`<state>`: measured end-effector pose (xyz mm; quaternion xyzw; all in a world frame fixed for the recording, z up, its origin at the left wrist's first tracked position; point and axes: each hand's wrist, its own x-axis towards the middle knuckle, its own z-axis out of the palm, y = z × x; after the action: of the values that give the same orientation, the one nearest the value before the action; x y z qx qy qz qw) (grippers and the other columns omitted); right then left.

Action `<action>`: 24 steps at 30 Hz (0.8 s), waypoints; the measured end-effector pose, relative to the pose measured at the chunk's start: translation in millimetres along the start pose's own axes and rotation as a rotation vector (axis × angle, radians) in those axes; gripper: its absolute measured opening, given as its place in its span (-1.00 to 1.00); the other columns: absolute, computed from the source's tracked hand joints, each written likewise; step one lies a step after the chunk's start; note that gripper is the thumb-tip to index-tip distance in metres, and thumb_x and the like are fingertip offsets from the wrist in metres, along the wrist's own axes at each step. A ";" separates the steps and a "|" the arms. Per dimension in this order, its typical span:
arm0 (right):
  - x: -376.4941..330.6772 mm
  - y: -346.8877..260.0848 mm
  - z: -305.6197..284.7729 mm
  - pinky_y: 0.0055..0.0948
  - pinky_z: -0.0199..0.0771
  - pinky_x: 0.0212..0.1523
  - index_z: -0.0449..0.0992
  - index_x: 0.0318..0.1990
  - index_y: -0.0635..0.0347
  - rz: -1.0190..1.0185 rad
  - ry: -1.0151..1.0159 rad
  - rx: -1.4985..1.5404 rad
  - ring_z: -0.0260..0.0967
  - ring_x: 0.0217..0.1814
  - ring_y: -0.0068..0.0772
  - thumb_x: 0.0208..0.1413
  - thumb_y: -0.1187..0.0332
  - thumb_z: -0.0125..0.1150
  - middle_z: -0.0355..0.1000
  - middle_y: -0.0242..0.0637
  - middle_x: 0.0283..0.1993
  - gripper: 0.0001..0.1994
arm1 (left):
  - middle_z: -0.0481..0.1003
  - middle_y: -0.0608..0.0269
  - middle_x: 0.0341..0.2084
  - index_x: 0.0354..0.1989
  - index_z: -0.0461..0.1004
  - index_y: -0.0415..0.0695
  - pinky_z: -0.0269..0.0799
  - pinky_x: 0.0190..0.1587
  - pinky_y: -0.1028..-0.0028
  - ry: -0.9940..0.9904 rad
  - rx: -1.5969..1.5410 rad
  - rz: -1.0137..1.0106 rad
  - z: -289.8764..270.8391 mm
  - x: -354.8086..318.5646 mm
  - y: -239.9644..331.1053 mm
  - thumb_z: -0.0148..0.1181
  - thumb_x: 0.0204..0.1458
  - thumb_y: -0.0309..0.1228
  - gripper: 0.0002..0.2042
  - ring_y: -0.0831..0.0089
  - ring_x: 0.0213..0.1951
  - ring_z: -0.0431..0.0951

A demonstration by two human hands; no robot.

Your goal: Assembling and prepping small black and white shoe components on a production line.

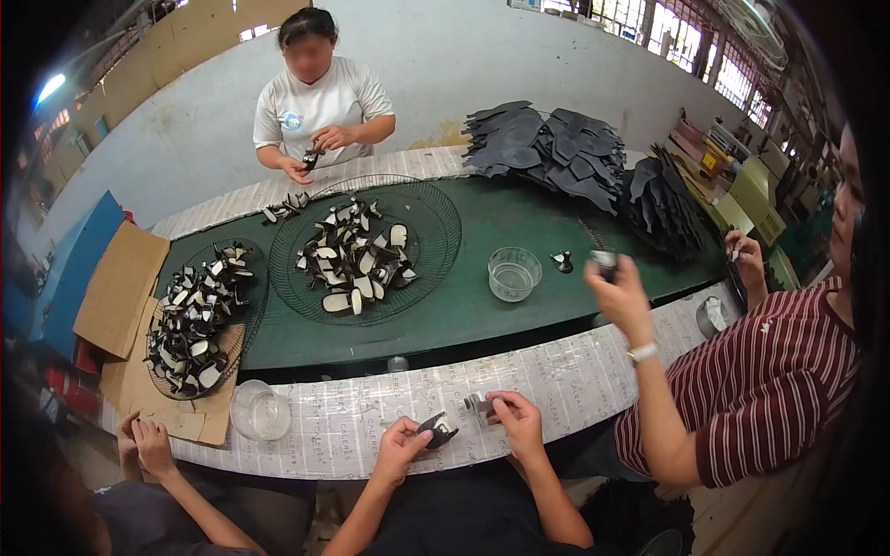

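My left hand (399,451) is closed round one side of a small curved black piece with a whitish inner face (441,428), which looks like a shoe-heel part. It is held just above the pale covered edge of the bench (343,422). To its right, my right hand (519,424) pinches a small grey piece (479,407) between thumb and fingers. Its exact kind is too small to make out. A narrow gap separates the two held pieces.
Wire baskets hold piles of similar black-and-white pieces, one in the middle (449,215) and one at left. Black flat cut sheets (556,153) are stacked at far right. Clear bowls (514,275) stand on the green table. Co-workers sit left and right; another stands opposite.
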<state>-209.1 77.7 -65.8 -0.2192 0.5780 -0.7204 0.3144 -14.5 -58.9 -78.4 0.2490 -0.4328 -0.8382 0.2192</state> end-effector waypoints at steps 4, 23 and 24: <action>0.3 0.3 0.5 -0.55 0.53 -0.21 0.51 -0.05 0.34 -0.004 -0.001 -0.010 0.46 -0.24 -0.54 0.23 0.43 0.14 0.51 -0.26 -0.12 -0.80 | 0.52 0.07 -0.30 -0.32 0.32 -0.23 0.66 -0.18 0.26 -0.001 0.020 0.015 0.0 0.4 -0.3 0.14 0.15 -0.52 -0.89 0.36 -0.26 0.60; -0.3 -1.0 0.5 -0.55 0.52 -0.21 0.51 -0.05 0.36 0.013 -0.008 0.006 0.45 -0.23 -0.54 0.23 0.42 0.14 0.50 -0.26 -0.12 -0.78 | 0.53 0.02 -0.30 -0.31 0.31 -0.26 0.65 -0.20 0.29 -0.001 0.032 0.011 -2.8 1.5 -1.9 0.14 0.15 -0.51 -0.87 0.31 -0.29 0.61; 0.3 -1.5 0.1 -0.55 0.52 -0.21 0.51 -0.05 0.36 0.013 -0.008 0.006 0.45 -0.23 -0.54 0.23 0.42 0.14 0.50 -0.26 -0.12 -0.78 | 0.53 0.02 -0.30 -0.31 0.31 -0.26 0.65 -0.20 0.29 -0.003 0.044 0.011 -3.0 1.9 -1.5 0.14 0.15 -0.51 -0.87 0.31 -0.29 0.61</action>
<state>-209.5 77.6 -64.3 -0.2174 0.5761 -0.7191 0.3221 -14.4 -61.0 -81.7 0.2503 -0.4528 -0.8276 0.2177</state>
